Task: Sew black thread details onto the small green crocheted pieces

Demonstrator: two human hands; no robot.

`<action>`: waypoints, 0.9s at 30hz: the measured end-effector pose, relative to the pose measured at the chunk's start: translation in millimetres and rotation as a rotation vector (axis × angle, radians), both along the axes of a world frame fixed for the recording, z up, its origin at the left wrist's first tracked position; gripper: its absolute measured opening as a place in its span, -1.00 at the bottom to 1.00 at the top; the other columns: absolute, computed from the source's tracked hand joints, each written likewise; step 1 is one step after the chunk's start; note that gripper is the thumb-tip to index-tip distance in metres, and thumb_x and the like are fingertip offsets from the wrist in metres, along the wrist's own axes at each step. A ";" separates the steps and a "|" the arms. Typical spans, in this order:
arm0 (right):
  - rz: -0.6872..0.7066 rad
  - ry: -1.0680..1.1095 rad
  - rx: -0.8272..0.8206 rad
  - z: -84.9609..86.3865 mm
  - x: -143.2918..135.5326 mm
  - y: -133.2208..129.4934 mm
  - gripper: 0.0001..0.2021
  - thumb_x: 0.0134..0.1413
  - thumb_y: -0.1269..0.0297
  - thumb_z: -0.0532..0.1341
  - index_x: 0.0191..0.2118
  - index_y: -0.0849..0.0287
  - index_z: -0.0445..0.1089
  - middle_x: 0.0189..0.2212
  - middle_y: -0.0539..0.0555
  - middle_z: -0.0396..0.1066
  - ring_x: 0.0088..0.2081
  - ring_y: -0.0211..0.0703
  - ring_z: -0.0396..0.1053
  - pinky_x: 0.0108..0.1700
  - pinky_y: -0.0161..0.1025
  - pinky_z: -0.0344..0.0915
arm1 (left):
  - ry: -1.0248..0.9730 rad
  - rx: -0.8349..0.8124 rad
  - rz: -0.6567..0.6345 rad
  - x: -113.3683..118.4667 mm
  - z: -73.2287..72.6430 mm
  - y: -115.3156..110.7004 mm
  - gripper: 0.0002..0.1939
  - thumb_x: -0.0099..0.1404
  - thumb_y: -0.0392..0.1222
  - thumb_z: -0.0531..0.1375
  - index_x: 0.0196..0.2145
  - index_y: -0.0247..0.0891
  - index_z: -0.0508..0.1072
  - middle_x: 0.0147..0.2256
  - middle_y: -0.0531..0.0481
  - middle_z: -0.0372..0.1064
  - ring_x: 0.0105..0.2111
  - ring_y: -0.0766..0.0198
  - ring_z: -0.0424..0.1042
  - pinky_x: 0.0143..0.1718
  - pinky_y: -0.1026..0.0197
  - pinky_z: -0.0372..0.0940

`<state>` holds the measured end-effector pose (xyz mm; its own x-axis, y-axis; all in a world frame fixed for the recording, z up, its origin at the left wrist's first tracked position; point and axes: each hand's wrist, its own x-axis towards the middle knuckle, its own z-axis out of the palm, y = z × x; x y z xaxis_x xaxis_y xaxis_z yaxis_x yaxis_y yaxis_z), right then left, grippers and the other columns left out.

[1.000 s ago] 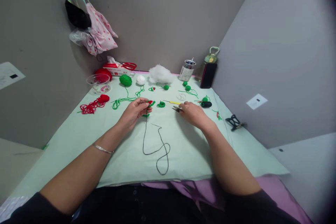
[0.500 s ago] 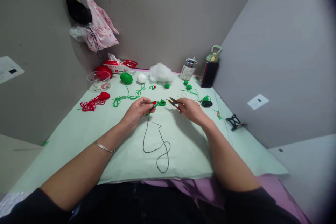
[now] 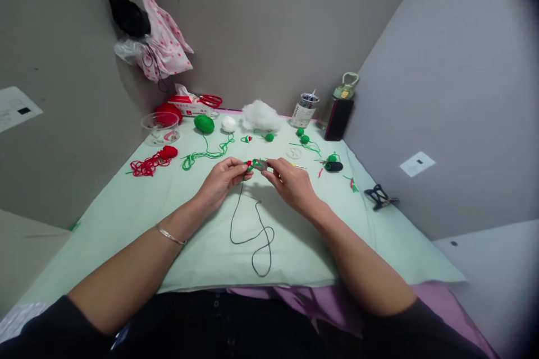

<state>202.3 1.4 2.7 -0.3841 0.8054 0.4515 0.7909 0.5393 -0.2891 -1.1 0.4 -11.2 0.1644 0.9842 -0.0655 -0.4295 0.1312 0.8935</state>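
My left hand [image 3: 225,178] pinches a small red-and-green crocheted piece [image 3: 249,165] between thumb and fingers. From it a dark thread [image 3: 232,235] hangs down and loops over the cloth, with what looks like a needle near its end. My right hand [image 3: 291,179] is closed on small thread snips [image 3: 261,164], whose blades point left and meet the green part of the piece. Whether the blades touch a strand is too small to tell. A thin tool with a yellow part [image 3: 298,166] lies just beyond my right hand.
Behind my hands sit a green yarn ball [image 3: 204,124], a white ball [image 3: 228,124] and white stuffing [image 3: 261,116]. Red yarn [image 3: 145,166] and a clear tub [image 3: 160,130] are at left. A phone [image 3: 339,119], a pen can [image 3: 305,110] and a black claw clip [image 3: 380,197] stand right.
My right hand has moved left, bringing the snips from a short distance away up to the crocheted piece. My left hand has stayed nearly still, keeping its pinch.
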 end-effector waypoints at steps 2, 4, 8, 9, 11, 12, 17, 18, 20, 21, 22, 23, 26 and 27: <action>-0.018 -0.060 0.028 -1.3 -0.4 -0.1 -0.74 0.36 0.13 0.12 -0.01 0.15 0.42 -0.22 0.10 0.50 -0.34 -0.21 0.38 -0.39 -0.29 0.07 | -0.002 -0.001 -0.005 0.3 -0.3 -0.2 -0.81 0.16 -0.23 0.37 -0.35 -0.32 0.43 -0.35 -0.02 0.53 -0.31 0.29 0.54 -0.07 0.17 0.36; -0.026 -0.097 0.042 -1.2 -1.1 -0.4 -0.73 0.37 0.13 0.12 0.00 0.16 0.41 -0.22 0.10 0.51 -0.34 -0.21 0.39 -0.41 -0.29 0.06 | 0.000 0.001 -0.003 0.7 -0.2 -0.7 -0.82 0.17 -0.24 0.37 -0.35 -0.32 0.43 -0.34 -0.02 0.53 -0.29 0.28 0.54 -0.05 0.16 0.36; -0.045 -0.137 0.052 -0.2 -2.7 -1.0 -0.72 0.37 0.12 0.11 0.00 0.16 0.42 -0.23 0.09 0.51 -0.35 -0.22 0.40 -0.42 -0.29 0.03 | 0.005 0.004 0.017 1.6 1.7 -2.1 -0.82 0.18 -0.24 0.37 -0.36 -0.32 0.43 -0.35 -0.01 0.52 -0.28 0.28 0.54 -0.01 0.14 0.37; -0.047 -0.140 0.055 0.1 -3.0 -1.3 -0.72 0.37 0.12 0.11 0.00 0.16 0.42 -0.24 0.09 0.51 -0.35 -0.22 0.40 -0.42 -0.29 0.03 | 0.005 0.005 0.021 1.8 2.4 -2.5 -0.82 0.18 -0.24 0.37 -0.36 -0.32 0.43 -0.35 -0.01 0.52 -0.28 0.28 0.54 -0.01 0.14 0.37; -0.043 -0.141 0.056 0.9 -3.3 -2.1 -0.71 0.38 0.11 0.09 0.00 0.15 0.42 -0.23 0.09 0.51 -0.34 -0.22 0.40 -0.42 -0.29 0.02 | 0.003 0.011 0.027 2.1 3.8 -3.2 -0.84 0.19 -0.24 0.36 -0.37 -0.32 0.43 -0.35 -0.01 0.52 -0.27 0.28 0.54 0.01 0.12 0.37; -0.038 -0.142 0.052 1.4 -3.4 -2.6 -0.71 0.39 0.11 0.07 0.00 0.15 0.42 -0.23 0.10 0.51 -0.34 -0.22 0.40 -0.41 -0.29 0.02 | 0.001 0.014 0.027 2.2 4.4 -3.6 -0.84 0.20 -0.24 0.35 -0.37 -0.32 0.43 -0.34 -0.02 0.52 -0.26 0.27 0.54 0.01 0.12 0.37; -0.043 -0.170 0.026 2.9 -4.4 -3.9 -0.66 0.42 0.08 0.01 0.02 0.13 0.42 -0.21 0.13 0.50 -0.31 -0.19 0.40 -0.42 -0.28 0.00 | -0.004 0.009 0.016 2.4 5.3 -4.2 -0.85 0.21 -0.25 0.34 -0.35 -0.34 0.43 -0.30 -0.08 0.54 -0.24 0.26 0.55 0.02 0.13 0.36; -0.049 -0.177 0.028 2.9 -4.7 -4.0 -0.65 0.42 0.06 0.00 0.03 0.13 0.42 -0.21 0.13 0.50 -0.30 -0.18 0.40 -0.42 -0.28 0.00 | -0.002 0.004 0.004 2.5 4.8 -4.0 -0.85 0.21 -0.25 0.34 -0.34 -0.34 0.44 -0.29 -0.09 0.55 -0.24 0.26 0.55 0.01 0.14 0.36; -0.057 -0.188 0.035 2.8 -5.4 -4.0 -0.62 0.43 0.04 -0.03 0.03 0.13 0.41 -0.20 0.14 0.50 -0.28 -0.17 0.41 -0.42 -0.27 -0.02 | -0.012 0.003 -0.030 3.0 3.3 -3.6 -0.84 0.21 -0.24 0.35 -0.33 -0.34 0.45 -0.27 -0.10 0.55 -0.26 0.27 0.56 -0.01 0.16 0.36; -0.060 -0.194 0.037 2.7 -5.8 -4.1 -0.61 0.43 0.03 -0.04 0.03 0.13 0.41 -0.20 0.14 0.50 -0.27 -0.17 0.41 -0.42 -0.27 -0.03 | -0.024 0.007 -0.047 3.2 2.4 -3.4 -0.84 0.21 -0.25 0.35 -0.33 -0.35 0.45 -0.26 -0.10 0.55 -0.26 0.28 0.55 -0.01 0.17 0.37; -0.059 -0.200 0.036 2.7 -6.1 -4.2 -0.60 0.44 0.02 -0.05 0.03 0.14 0.41 -0.19 0.14 0.50 -0.26 -0.16 0.41 -0.42 -0.26 -0.04 | -0.037 0.008 -0.061 3.5 1.5 -3.1 -0.85 0.21 -0.26 0.35 -0.34 -0.35 0.45 -0.26 -0.09 0.55 -0.26 0.28 0.55 -0.01 0.18 0.37; -0.055 -0.205 0.034 2.6 -6.3 -4.4 -0.59 0.44 0.01 -0.06 0.02 0.14 0.41 -0.19 0.15 0.50 -0.26 -0.16 0.41 -0.42 -0.26 -0.05 | -0.047 0.006 -0.069 3.8 0.8 -2.9 -0.85 0.21 -0.27 0.35 -0.34 -0.35 0.45 -0.26 -0.09 0.56 -0.26 0.29 0.55 -0.01 0.19 0.37; -0.040 -0.205 0.024 2.2 -6.3 -4.7 -0.60 0.43 0.00 -0.05 0.00 0.15 0.40 -0.18 0.14 0.49 -0.27 -0.16 0.40 -0.43 -0.26 -0.07 | -0.062 -0.014 -0.067 4.1 -0.7 -2.4 -0.86 0.20 -0.31 0.36 -0.33 -0.35 0.45 -0.24 -0.09 0.56 -0.26 0.30 0.56 -0.02 0.21 0.37; -0.037 -0.198 0.020 1.9 -6.2 -4.7 -0.60 0.43 0.00 -0.04 -0.01 0.14 0.40 -0.18 0.14 0.49 -0.27 -0.16 0.40 -0.43 -0.26 -0.08 | -0.064 -0.018 -0.063 4.1 -0.8 -2.4 -0.86 0.20 -0.31 0.36 -0.32 -0.35 0.46 -0.23 -0.10 0.56 -0.26 0.30 0.56 -0.02 0.21 0.37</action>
<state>196.0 -3.2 4.6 -0.4376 0.8119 0.3865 0.8504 0.5133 -0.1154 3.0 -1.9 -12.0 0.2304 0.9705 -0.0704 -0.4761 0.1756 0.8617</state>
